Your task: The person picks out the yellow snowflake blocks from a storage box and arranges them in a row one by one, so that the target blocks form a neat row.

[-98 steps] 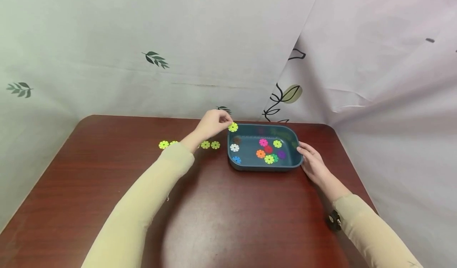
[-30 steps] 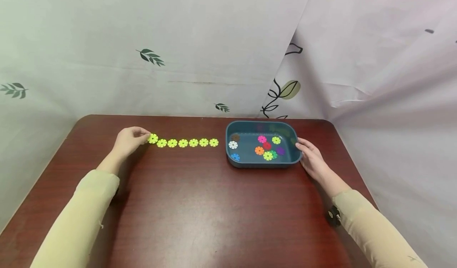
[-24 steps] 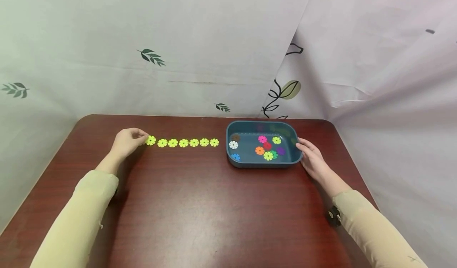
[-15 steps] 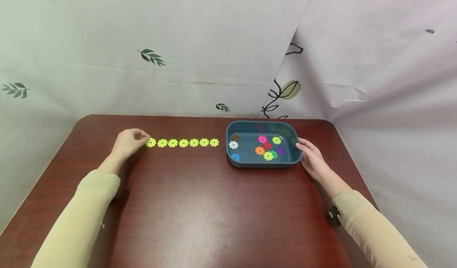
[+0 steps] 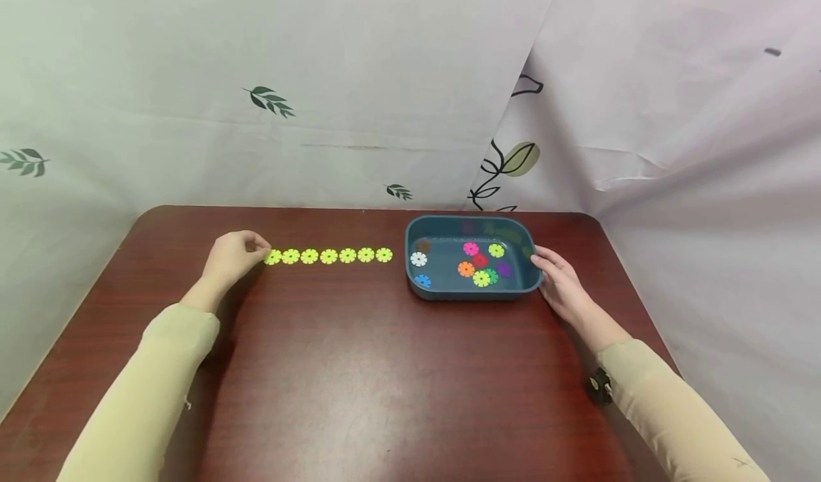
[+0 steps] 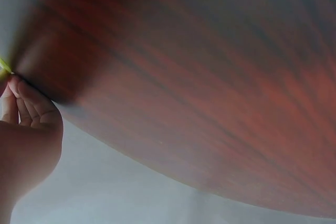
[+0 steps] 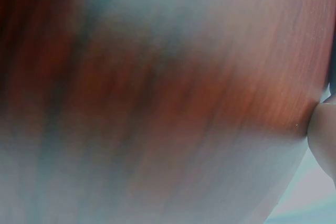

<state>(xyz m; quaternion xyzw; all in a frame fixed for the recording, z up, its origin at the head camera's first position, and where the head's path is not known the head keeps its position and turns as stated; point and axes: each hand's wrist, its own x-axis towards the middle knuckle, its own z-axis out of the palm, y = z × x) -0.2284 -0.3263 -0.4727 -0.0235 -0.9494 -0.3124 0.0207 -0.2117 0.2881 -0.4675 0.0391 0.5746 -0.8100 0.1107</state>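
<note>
My left hand (image 5: 232, 259) pinches the edge of a yellow snowflake disc (image 5: 272, 257) at the left end of a straight row. In the left wrist view, a yellow sliver of the disc (image 6: 4, 65) shows at the fingertips. To its right lie several matching yellow discs (image 5: 328, 257) flat on the table. The right hand (image 5: 564, 286) holds the right rim of a blue-grey plastic tub (image 5: 474, 295), fingertips at the edge. Only part of that hand (image 7: 323, 135) enters the right wrist view.
Inside the tub lie loose discs: white (image 5: 418, 259), blue (image 5: 422, 281), brown (image 5: 423, 247), pink (image 5: 471, 249), orange (image 5: 465, 269) and other colours, two yellow. The reddish-brown table (image 5: 385, 368) ends at a pale leaf-printed cloth (image 5: 346, 111) behind.
The left hand has carried a yellow disc from the tub to the row's left end, lowered it into line and slid it slightly right against its neighbour. The right hand stays at the tub.
</note>
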